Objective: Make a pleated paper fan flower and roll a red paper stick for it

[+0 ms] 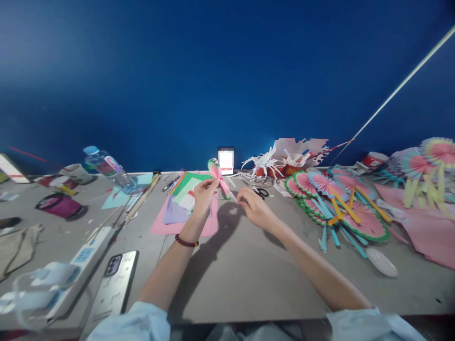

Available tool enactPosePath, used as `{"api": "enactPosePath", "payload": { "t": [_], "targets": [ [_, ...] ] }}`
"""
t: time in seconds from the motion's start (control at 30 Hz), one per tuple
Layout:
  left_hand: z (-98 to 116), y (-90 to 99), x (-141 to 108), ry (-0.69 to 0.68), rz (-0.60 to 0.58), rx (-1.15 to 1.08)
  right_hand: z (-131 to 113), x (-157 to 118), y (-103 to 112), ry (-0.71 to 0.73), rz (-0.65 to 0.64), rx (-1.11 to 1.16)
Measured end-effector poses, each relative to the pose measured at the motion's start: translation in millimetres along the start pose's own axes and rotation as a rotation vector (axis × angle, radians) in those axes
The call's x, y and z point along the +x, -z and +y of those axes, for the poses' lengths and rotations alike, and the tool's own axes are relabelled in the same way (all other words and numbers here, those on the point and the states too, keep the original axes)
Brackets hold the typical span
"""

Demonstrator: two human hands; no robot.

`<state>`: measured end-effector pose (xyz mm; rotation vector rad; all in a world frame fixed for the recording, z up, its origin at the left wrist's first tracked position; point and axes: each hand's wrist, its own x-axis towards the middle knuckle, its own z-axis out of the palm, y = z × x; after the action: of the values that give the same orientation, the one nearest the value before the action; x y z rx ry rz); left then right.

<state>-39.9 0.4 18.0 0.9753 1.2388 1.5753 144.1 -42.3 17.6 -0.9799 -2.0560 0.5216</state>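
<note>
My left hand [203, 195] pinches a folded pink paper piece with green edges [221, 182], raised above the table. The piece is pleated and narrow at its middle, with its upper end spread a little. To the right of it, my right hand [253, 204] is closed, thumb and fingertips together near the piece's lower end. Whatever lies between those fingertips is too small to make out. Under and behind my left hand lies a stack of coloured paper sheets [174, 210] in pink, lilac and green. Black-handled scissors [262, 192] rest just behind my right hand.
Finished pink paper fans [366, 220] with coloured strips pile up on the right, near a white computer mouse [382, 263]. A lit screen [226, 161] stands against the blue wall. Leftward are a water bottle [112, 168], a phone [114, 284] and a power strip [83, 265].
</note>
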Motion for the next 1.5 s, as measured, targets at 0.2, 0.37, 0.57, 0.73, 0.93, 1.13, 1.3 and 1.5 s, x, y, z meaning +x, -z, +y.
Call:
{"api": "enactPosePath", "payload": {
  "t": [0.2, 0.37, 0.57, 0.73, 0.93, 1.13, 1.3, 1.5],
  "targets": [
    [10.5, 7.5, 6.5, -0.025, 0.029, -0.023, 21.2, -5.3, -2.5, -0.108, -0.118, -0.16],
    [11.2, 6.3, 6.4, -0.026, -0.011, -0.028, 38.6, -1.0, 10.0, -0.202, -0.038, -0.168],
    [12.0, 0.5, -0.7, 0.023, -0.073, -0.067, 67.2, 3.4, 28.1, -0.339, 0.011, -0.164],
    [15.7, -3.2, -6.1, 0.028, -0.114, -0.034, 92.0, -0.8, 35.0, -0.341, 0.098, -0.299],
    [13.8, -4.8, -9.3, 0.011, -0.145, -0.001, 96.8, -1.6, 39.6, -0.299, 0.154, -0.422],
    [12.4, -5.7, -13.1, -0.053, -0.143, 0.064, 49.3, 7.5, 33.9, -0.189, 0.219, -0.176],
    [8.7, -8.0, -13.0, 0.023, -0.143, 0.052, 12.2, 6.4, 20.8, -0.098, 0.179, -0.074],
    [6.3, -9.9, -14.2, 0.097, -0.17, 0.011, 9.2, 3.4, 16.2, -0.09, 0.167, -0.14]
  ]
}}
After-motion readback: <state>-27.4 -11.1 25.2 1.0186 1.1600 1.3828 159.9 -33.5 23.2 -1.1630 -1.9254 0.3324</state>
